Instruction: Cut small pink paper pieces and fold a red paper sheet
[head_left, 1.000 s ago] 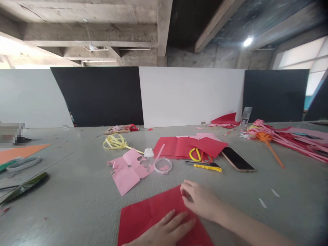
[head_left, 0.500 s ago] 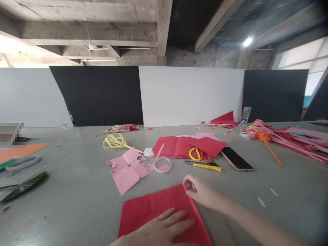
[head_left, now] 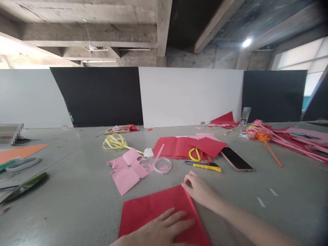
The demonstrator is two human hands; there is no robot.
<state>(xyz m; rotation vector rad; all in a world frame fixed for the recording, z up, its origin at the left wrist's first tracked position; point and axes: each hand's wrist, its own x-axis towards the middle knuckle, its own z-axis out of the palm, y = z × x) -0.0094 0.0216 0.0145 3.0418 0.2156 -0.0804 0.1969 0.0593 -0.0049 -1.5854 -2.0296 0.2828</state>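
Note:
A sheet of red paper (head_left: 143, 212) lies on the grey table close to me, with a narrow strip along its right edge that looks folded. My left hand (head_left: 164, 225) rests flat on it, fingers spread. At the sheet's far right corner is my right hand (head_left: 193, 186), its fingers pinched together on the paper's edge. Just beyond the sheet are a pink paper (head_left: 128, 176) with holes cut in it and a clear roll of tape (head_left: 163, 165).
Scissors with yellow and red handles (head_left: 195, 154), a yellow cutter knife (head_left: 207, 167) and a phone (head_left: 237, 159) lie beyond my right hand. Yellow ribbon (head_left: 115, 141) and more red paper (head_left: 166, 146) sit farther back. At right stands an orange-stemmed paper flower (head_left: 273, 153).
My right hand has shifted very slightly left and up at the paper's corner. The left hand stays in place on the sheet.

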